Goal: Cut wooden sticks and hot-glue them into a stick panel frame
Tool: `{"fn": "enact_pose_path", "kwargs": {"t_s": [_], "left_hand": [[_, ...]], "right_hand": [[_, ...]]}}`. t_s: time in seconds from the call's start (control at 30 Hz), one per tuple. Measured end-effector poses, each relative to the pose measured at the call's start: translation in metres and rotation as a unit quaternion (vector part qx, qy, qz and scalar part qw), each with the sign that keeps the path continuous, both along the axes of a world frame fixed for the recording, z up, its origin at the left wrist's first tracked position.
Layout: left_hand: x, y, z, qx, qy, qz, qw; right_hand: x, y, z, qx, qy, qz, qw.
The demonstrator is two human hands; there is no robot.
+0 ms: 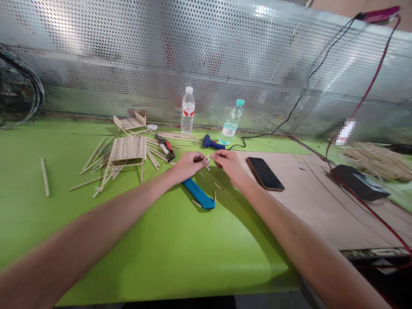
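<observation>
My left hand [189, 165] is closed in a pinch on a short wooden stick [206, 158] above the green table. Close beside it, my right hand [229, 165] is also pinched, its fingertips near the stick's end; whatever lies between them is too small to make out. Under my left wrist lies a long teal tool [198, 194], its far end hidden by the hand. Short stick pieces [217, 186] are scattered around it. To the left stands a small slatted wooden structure [128, 149] on thin legs, among loose sticks [96, 159].
Behind my hands are pliers [165, 147], a blue glue gun [212, 142] and two plastic bottles [188, 112] [231, 124]. A second stick structure [131, 123] stands farther back. On the right lie a phone [265, 173] and a black box [358, 182] with a red cable.
</observation>
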State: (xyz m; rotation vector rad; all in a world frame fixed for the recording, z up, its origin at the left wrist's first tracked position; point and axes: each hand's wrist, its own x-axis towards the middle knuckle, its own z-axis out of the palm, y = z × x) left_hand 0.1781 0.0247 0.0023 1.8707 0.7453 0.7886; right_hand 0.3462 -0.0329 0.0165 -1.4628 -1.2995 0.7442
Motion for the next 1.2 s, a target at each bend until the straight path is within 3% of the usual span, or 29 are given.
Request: {"fn": "enact_pose_path", "kwargs": {"t_s": [0.13,0.33,0.57,0.77,1.2], "left_hand": [[0.000,0.002,-0.003,-0.013,-0.019,0.011,1.000],[0.000,0.006,-0.008,0.008,-0.039,0.019,0.999],[-0.001,0.004,-0.005,0.059,-0.001,0.029,0.998],[0.000,0.004,-0.006,0.049,0.002,0.030,0.998],[-0.001,0.002,-0.004,0.100,0.036,0.031,0.994]], "right_hand": [[0.000,0.000,0.000,-0.005,0.009,-0.004,1.000],[-0.002,0.000,-0.001,-0.022,-0.014,0.043,0.999],[-0.002,0.002,-0.003,-0.003,-0.024,0.049,0.998],[-0.002,0.001,-0.003,0.011,-0.035,0.047,0.998],[-0.002,0.006,-0.009,0.044,-0.041,0.052,0.997]]}}
